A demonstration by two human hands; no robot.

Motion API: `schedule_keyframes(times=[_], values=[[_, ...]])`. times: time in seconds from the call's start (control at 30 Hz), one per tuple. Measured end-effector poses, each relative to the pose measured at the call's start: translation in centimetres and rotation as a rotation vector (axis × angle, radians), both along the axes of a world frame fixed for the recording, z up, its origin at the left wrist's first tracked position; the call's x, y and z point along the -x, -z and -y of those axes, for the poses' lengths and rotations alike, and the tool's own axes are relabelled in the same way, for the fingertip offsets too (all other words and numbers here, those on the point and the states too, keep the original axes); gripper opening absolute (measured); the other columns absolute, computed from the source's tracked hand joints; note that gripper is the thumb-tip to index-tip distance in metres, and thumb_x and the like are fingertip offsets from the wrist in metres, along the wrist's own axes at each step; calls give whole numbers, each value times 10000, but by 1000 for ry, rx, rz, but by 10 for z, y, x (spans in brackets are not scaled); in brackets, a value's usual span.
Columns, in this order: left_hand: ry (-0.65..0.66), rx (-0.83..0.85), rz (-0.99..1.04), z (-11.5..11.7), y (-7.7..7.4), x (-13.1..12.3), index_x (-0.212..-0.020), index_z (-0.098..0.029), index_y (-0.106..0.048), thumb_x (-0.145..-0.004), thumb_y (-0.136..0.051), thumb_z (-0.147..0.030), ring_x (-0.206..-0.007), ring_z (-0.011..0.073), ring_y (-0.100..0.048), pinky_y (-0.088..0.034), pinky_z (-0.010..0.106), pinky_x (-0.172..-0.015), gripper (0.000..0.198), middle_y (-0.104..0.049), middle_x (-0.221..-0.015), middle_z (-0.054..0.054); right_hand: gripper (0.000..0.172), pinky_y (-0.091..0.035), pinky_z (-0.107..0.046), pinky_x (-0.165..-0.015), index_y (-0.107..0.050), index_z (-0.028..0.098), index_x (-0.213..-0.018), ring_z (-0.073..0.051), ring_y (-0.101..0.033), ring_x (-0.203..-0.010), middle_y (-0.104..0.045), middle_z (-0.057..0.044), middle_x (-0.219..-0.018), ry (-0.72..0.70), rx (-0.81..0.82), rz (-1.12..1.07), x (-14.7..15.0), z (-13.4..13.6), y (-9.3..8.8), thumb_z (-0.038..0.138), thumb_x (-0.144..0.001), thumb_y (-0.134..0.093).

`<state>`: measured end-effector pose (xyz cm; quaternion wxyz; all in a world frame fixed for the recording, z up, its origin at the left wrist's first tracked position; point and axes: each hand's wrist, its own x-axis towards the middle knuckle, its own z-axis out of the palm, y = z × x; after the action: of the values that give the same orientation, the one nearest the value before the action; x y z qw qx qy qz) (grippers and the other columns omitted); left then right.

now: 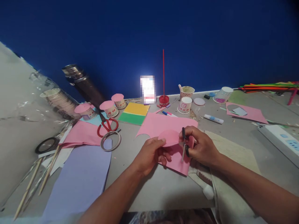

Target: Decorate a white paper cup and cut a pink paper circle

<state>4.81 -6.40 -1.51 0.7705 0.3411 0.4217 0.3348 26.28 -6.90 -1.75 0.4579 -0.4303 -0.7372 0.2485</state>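
My left hand [156,152] pinches the left edge of a round pink paper disc [170,137], thumb on top and fingers curled below. My right hand [201,145] grips black-handled scissors [183,149], whose blades point down toward me beside the disc's right edge. Whether the blades touch the disc I cannot tell. Under both hands lies a larger pink paper sheet [151,123] with a curved cut-out at its left side. Behind it an upturned white paper cup [184,105] carries a drawn window and small red marks.
Left stand several decorated cups with pink tops [109,105], red-handled scissors [107,127], a tape roll [110,141] and purple paper [81,177]. A glue stick [213,119], a cloth [233,155] and a power strip [280,143] lie right. A lit phone [148,89] leans at the back wall.
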Motion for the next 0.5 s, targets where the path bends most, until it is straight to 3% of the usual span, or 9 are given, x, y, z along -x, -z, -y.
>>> schedule_keyframes(times=[0.13, 0.2, 0.3, 0.4, 0.5], values=[[-31, -67, -89, 0, 2, 2, -761, -127, -660, -680, -850, -370, -382, 73, -516, -331, 180, -368, 319, -577, -572, -25, 205, -539, -280, -696, -635, 239, -905, -170, -661, -730, -710, -8, -835, 44, -18, -17, 0, 0, 6, 113, -744, -649], [-79, -81, -130, -1, -2, 2, -742, -143, -645, -669, -820, -364, -365, 73, -499, -327, 185, -371, 291, -561, -546, -35, 188, -544, -305, -705, -658, 237, -939, -184, -670, -740, -734, -25, -874, 142, 86, -67, 1, 1, 5, 186, -769, -717], [-183, -120, -194, -3, -9, 4, -719, -163, -624, -665, -786, -380, -351, 73, -471, -314, 188, -359, 276, -548, -529, -41, 325, -545, -328, -697, -676, 228, -999, -204, -678, -757, -768, -60, -942, 240, 316, -229, 2, 2, -3, 356, -744, -831], [-312, -174, -246, -6, -14, 7, -687, -181, -580, -655, -786, -375, -385, 73, -489, -301, 172, -357, 285, -523, -544, -54, 386, -507, -306, -624, -693, 211, -968, -205, -654, -729, -746, -58, -863, 181, 540, -329, 3, 3, -13, 472, -722, -836], [-404, -212, -243, -9, -18, 12, -669, -191, -547, -656, -789, -378, -411, 73, -495, -303, 168, -372, 306, -494, -541, -64, 334, -421, -282, -556, -703, 193, -845, -163, -548, -623, -657, -16, -699, 78, 663, -230, 5, 4, -13, 500, -743, -789]])
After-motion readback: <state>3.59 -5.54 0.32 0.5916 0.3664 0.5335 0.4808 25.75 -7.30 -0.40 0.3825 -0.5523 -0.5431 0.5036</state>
